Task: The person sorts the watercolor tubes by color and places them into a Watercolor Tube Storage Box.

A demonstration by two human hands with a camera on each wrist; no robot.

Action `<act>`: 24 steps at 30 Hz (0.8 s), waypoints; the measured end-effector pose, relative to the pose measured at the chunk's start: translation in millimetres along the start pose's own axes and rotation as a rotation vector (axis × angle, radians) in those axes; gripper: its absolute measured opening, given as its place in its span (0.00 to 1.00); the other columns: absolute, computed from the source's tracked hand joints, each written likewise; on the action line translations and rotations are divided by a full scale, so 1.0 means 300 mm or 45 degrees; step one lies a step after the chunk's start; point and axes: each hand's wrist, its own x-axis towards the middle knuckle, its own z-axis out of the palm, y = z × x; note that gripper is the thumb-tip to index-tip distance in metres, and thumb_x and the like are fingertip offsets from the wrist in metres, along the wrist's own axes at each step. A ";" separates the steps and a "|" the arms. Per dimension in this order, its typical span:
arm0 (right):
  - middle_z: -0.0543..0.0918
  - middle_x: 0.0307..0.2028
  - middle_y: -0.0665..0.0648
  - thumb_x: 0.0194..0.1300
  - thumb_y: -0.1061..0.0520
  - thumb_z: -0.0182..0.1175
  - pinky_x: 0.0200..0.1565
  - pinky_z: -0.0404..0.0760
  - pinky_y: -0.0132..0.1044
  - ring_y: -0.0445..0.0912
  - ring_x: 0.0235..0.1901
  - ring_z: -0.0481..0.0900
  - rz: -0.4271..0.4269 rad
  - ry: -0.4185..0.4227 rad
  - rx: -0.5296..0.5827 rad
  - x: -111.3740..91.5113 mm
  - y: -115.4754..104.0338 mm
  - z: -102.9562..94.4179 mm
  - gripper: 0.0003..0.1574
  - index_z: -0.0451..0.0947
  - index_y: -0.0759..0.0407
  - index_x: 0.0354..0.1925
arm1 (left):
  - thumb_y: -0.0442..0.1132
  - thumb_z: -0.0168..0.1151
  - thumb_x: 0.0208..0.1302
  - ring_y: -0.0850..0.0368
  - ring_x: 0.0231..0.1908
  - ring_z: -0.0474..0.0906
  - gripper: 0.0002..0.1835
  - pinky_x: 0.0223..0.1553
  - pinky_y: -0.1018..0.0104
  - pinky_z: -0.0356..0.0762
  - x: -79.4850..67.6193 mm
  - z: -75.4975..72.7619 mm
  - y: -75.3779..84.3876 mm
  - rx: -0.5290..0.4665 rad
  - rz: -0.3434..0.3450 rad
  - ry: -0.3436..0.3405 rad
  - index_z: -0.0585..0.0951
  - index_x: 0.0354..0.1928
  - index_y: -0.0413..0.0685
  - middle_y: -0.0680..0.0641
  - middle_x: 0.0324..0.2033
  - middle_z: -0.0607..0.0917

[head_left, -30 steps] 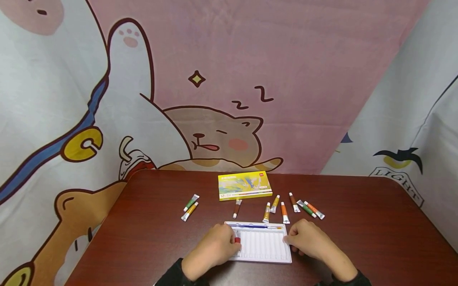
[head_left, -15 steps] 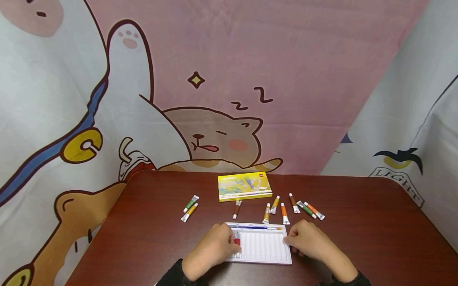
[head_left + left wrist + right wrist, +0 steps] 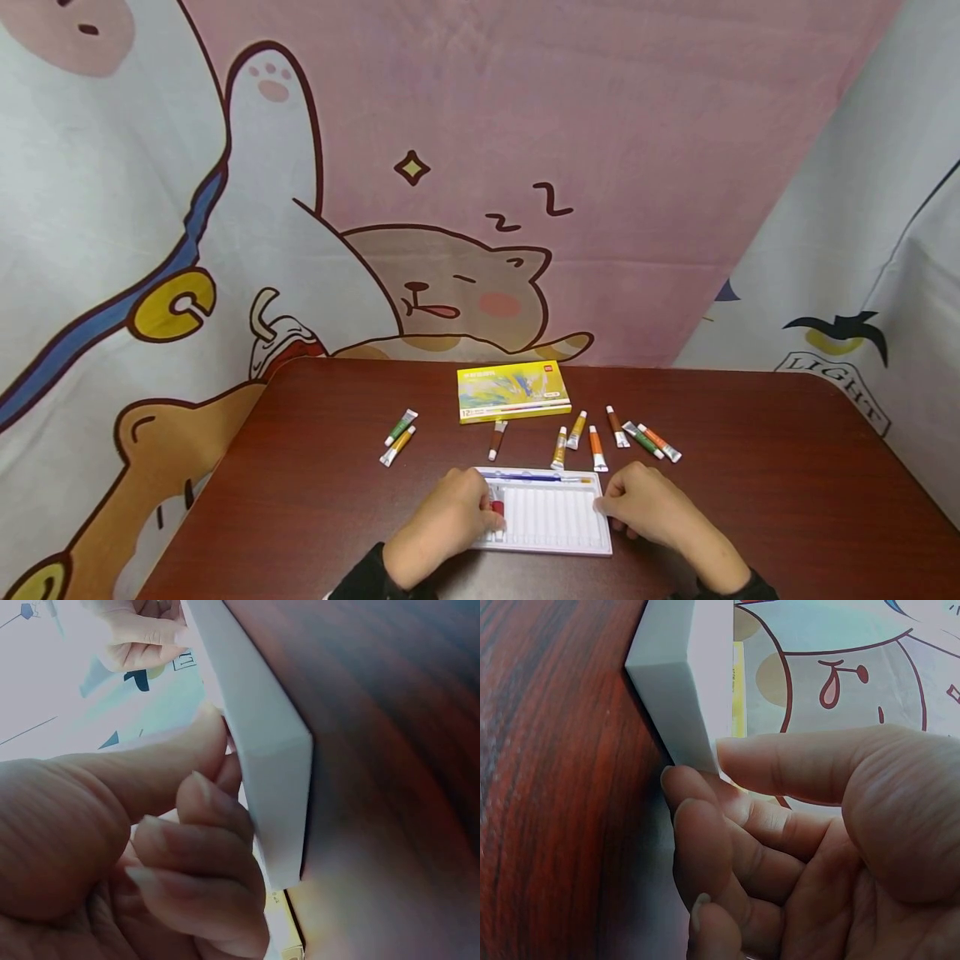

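A white plastic paint tray [image 3: 557,515] lies on the table in front of me, its row of narrow slots facing up. At its left end my left hand [image 3: 453,515] holds a red paint tube [image 3: 498,506] between thumb and fingers; the hand hides part of it and the tray's left slots. My right hand [image 3: 647,498] pinches the tray's right edge. In the right wrist view its thumb [image 3: 780,761] lies on the tray's rim, with fingertips below. The left wrist view shows curled fingers beside the tray wall [image 3: 274,765]. A blue-handled paintbrush [image 3: 525,477] rests in the tray's upper groove.
Behind the tray stands a yellow paint box [image 3: 513,392], with a brown tube [image 3: 497,440] before it. A green tube [image 3: 401,427] and a yellow tube [image 3: 397,446] lie at the left. Several more tubes, including an orange one [image 3: 597,448], lie behind the tray's right side.
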 end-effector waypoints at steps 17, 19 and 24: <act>0.76 0.11 0.50 0.55 0.53 0.65 0.14 0.66 0.34 0.42 0.10 0.71 0.046 -0.022 0.006 -0.002 -0.006 -0.002 0.18 0.74 0.54 0.13 | 0.46 0.75 0.44 0.62 0.14 0.60 0.24 0.14 0.69 0.55 0.011 -0.004 0.003 0.027 -0.032 -0.040 0.68 0.07 0.53 0.59 0.09 0.64; 0.76 0.11 0.50 0.55 0.53 0.65 0.14 0.66 0.34 0.42 0.10 0.71 0.047 -0.020 0.001 -0.002 -0.007 -0.002 0.18 0.74 0.53 0.13 | 0.46 0.75 0.43 0.63 0.14 0.60 0.24 0.14 0.69 0.55 0.011 -0.004 0.002 0.025 -0.026 -0.035 0.68 0.07 0.53 0.59 0.09 0.64; 0.76 0.11 0.50 0.55 0.54 0.65 0.14 0.67 0.34 0.42 0.09 0.71 0.035 -0.021 0.003 0.001 -0.005 -0.001 0.18 0.73 0.53 0.13 | 0.45 0.75 0.43 0.63 0.14 0.60 0.24 0.14 0.70 0.55 0.010 -0.003 0.000 0.023 -0.012 -0.027 0.68 0.06 0.53 0.60 0.08 0.64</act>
